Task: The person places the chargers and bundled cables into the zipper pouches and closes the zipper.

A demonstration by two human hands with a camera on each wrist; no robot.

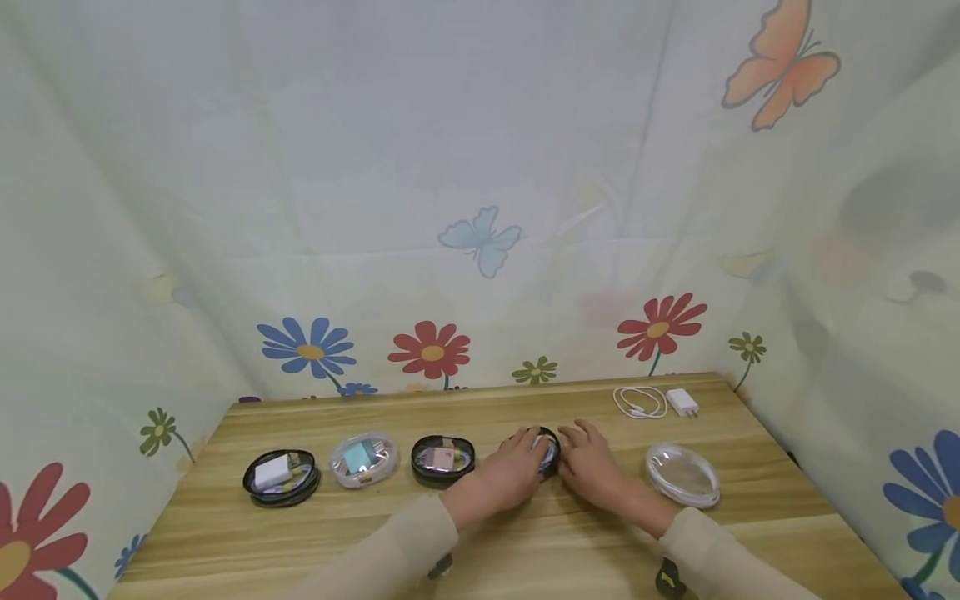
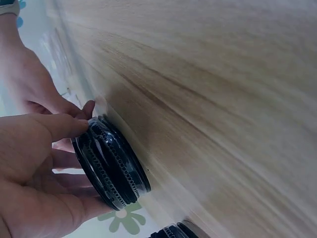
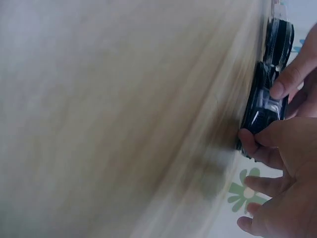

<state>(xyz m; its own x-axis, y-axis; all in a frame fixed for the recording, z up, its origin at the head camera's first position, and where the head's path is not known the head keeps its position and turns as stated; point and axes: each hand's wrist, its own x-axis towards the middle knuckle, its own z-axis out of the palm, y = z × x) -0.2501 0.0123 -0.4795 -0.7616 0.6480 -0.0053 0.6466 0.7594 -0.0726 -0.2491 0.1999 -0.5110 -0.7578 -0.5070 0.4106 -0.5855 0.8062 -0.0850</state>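
Wooden table (image 1: 525, 550), left to right. Near the left edge sits a black round case (image 1: 281, 477) holding a white charger; beside it a clear round case (image 1: 363, 457) with a blue charger, then a second black case (image 1: 442, 459) with a pinkish charger. At mid-table the left hand (image 1: 508, 468) and right hand (image 1: 592, 462) meet around a closed black round case (image 1: 550, 451) — fingers of both curled against its ridged rim, thumbs on its near side, the case flat on the wood. Right of the hands lies a clear empty lid (image 1: 682, 475). Toward the far right corner — a coiled white cable (image 1: 640, 402) and a white charger plug (image 1: 682, 402).
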